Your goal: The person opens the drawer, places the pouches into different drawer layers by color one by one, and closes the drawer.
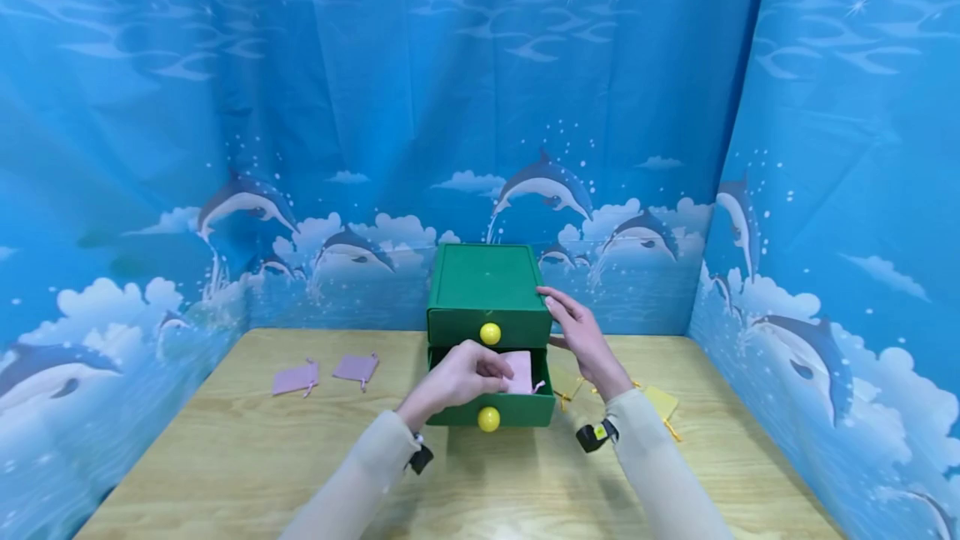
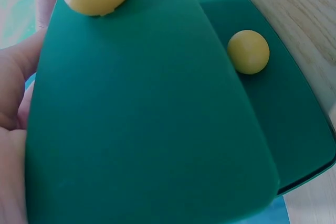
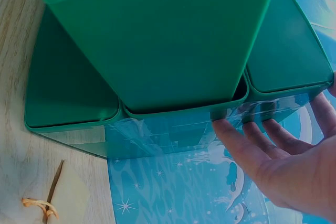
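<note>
Wrist cams: black gadgets on both wrists, the left one (image 1: pixel 420 458) at 7 o'clock from the cabinet, the right one (image 1: pixel 592 437) at 5. The right one has a yellow patch, way too small to read.
Sleeves: cream on both arms (image 1: pixel 360 465).
Middle drawer: green (image 1: pixel 457 417), pulled out toward the person, yellow ball knob (image 1: pixel 488 419) on its front.
Yellow pouches: on the table at about 3 to 4 o'clock from the cabinet; one (image 1: pixel 662 401) has an orange-yellow drawstring, another (image 1: pixel 565 384) sits just beside the drawer, partly hidden.
Left hand: reaching over the drawer from 8 o'clock (image 1: pixel 465 369), fingers curled, pinching the pink pouch's left edge.
Pink pouch: inside the middle drawer (image 1: pixel 519 371), pale string toward 4 o'clock.
Mauve pouches: a pair (image 1: pixel 294 378) (image 1: pixel 356 367) lying flat at 9 o'clock, a bit apart.
Table: light wood grain (image 1: pixel 187 473).
Right hand: at the cabinet's 3 o'clock side (image 1: pixel 583 336), fingers fairly straight, touching it but not clutching anything.
Cabinet: green, three drawers (image 1: pixel 487 277); top (image 1: pixel 456 327) and bottom (image 3: pixel 68 87) ones are pushed in.
Backdrop: blue curtain, leaping dolphins (image 1: pixel 543 182), 12 o'clock.
</note>
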A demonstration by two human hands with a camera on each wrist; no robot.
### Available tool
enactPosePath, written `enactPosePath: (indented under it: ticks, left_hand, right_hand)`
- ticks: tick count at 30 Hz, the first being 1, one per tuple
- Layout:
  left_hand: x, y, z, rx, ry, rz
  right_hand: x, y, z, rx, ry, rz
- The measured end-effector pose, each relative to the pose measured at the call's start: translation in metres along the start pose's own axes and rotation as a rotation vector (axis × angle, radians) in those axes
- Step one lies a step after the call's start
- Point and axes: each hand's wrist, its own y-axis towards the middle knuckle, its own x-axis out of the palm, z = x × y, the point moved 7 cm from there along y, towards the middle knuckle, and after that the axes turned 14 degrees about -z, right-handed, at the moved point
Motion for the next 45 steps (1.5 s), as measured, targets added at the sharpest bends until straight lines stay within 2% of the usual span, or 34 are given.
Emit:
enactPosePath:
  ticks: [6, 14, 19, 25, 29, 32, 33, 35, 41, 45]
  left_hand:
    - [0.000, 0.002, 0.001, 0.006, -0.007, -0.002]
    - [-0.002, 0.001, 0.000, 0.005, 0.020, 0.027]
    - [-0.004, -0.003, 0.002, 0.050, -0.003, 0.058]
    - [-0.010, -0.010, 0.003, 0.141, -0.103, 0.138]
    - [-0.018, -0.024, 0.018, 0.160, -0.173, 0.223]
    - [-0.025, -0.036, 0.030, 0.168, -0.203, 0.264]
    - [-0.027, -0.038, 0.030, 0.175, -0.212, 0.271]
    - [-0.031, -0.040, 0.025, 0.178, -0.230, 0.280]
    - [-0.042, -0.039, -0.013, 0.171, -0.289, 0.331]
    - [-0.050, -0.046, -0.025, 0.173, -0.317, 0.356]
  right_hand:
    - [-0.001, -0.001, -0.002, -0.004, -0.009, 0.002]
    - [0.000, 0.000, -0.002, -0.005, -0.013, -0.009]
    - [0.001, 0.001, -0.003, -0.017, -0.016, -0.018]
    - [0.000, 0.000, -0.001, -0.010, -0.004, -0.013]
    - [0.000, -0.001, -0.001, -0.009, 0.000, -0.009]
    - [0.000, -0.001, -0.001, -0.012, 0.003, -0.008]
    - [0.000, -0.001, -0.001, -0.013, 0.006, -0.007]
    - [0.000, 0.000, -0.002, -0.013, 0.007, -0.006]
    - [0.001, 0.000, -0.002, -0.015, 0.010, -0.014]
    - [0.000, 0.000, -0.001, -0.016, 0.010, -0.014]
